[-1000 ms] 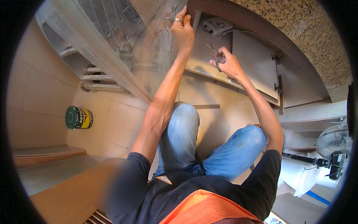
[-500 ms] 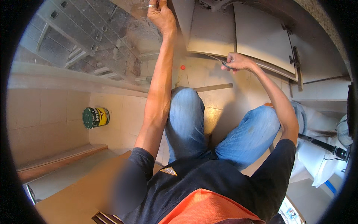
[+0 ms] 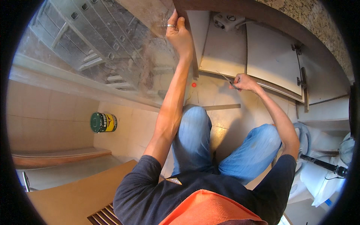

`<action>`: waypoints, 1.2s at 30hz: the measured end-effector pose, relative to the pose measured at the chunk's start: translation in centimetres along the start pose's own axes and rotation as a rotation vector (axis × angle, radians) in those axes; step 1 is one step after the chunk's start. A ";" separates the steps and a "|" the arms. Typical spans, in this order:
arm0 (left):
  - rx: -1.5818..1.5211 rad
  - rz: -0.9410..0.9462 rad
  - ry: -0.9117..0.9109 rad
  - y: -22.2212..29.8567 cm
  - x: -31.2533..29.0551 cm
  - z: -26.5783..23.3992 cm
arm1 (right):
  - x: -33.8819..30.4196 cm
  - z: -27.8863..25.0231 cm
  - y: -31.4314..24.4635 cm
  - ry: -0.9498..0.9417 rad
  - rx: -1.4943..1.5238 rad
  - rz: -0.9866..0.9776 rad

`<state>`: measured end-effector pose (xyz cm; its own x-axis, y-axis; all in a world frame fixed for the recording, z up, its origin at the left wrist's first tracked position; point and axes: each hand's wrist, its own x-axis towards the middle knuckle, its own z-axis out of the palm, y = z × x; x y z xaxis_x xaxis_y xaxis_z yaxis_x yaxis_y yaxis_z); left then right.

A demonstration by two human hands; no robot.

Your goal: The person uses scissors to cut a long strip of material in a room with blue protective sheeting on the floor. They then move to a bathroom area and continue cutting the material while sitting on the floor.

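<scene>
My left hand (image 3: 180,38), with a ring on one finger, is raised at the dark brown upright edge (image 3: 190,41) of the cabinet. Its fingers are bent and pressed close together; whatever lies between them is hidden. My right hand (image 3: 244,82) is closed around what looks like a pair of scissors (image 3: 226,77), with dark handles and thin blades. The blades point up and left, near the lower front edge of the open cabinet (image 3: 221,52). On the floor just left of the blades sits a small round red thing (image 3: 194,85).
A dusty glass panel (image 3: 146,71) stands at my left, a ladder (image 3: 93,41) visible through it. A green and yellow can (image 3: 104,122) sits on the floor. A flat strip (image 3: 223,107) lies before my knees. White bags (image 3: 318,183) and a grey hose (image 3: 305,137) are at right.
The view has shifted, so the scene sits lower and slightly further right. My left hand has come a little closer to the brown edge. My right hand still holds the scissors by the cabinet.
</scene>
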<state>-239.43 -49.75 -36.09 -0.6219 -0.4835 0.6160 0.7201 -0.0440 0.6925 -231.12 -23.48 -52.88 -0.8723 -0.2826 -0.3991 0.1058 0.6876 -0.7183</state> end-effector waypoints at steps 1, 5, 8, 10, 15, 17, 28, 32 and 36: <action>0.003 0.003 0.008 -0.1 0.0 0.0 | 0.1 0.0 0.2 -0.002 -0.010 0.009; -0.072 0.009 0.032 -0.7 -0.1 0.0 | 0.7 0.0 0.7 -0.059 -0.102 0.088; -0.015 -0.017 0.077 -0.4 -0.3 -0.4 | 0.7 -0.2 0.3 -0.081 -0.214 0.102; 0.186 0.017 0.119 0.5 -0.4 -1.1 | -0.1 -0.6 -0.3 -0.113 -0.116 -0.047; 0.068 -0.139 -0.121 4.8 -3.8 -4.2 | -3.0 -3.0 -4.7 -0.132 0.705 0.026; -0.003 -0.095 -0.367 5.9 -4.8 -4.4 | -4.5 -4.3 -7.3 -0.119 0.828 -0.114; 0.173 0.403 -0.816 11.9 -6.0 0.7 | -11.8 -6.2 -15.0 0.194 1.144 -0.508; 0.257 0.551 -0.941 10.8 -7.2 2.7 | -12.3 -7.6 -13.7 0.308 1.078 -0.532; 0.058 -0.043 -1.036 9.5 -8.5 3.7 | -10.7 -7.5 -12.2 0.492 1.048 -0.700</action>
<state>-228.45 -42.77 -33.39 -0.6263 0.5074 0.5918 0.6920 0.0123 0.7218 -226.66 -23.85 -35.63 -0.9486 0.0579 0.3111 -0.3081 -0.3928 -0.8665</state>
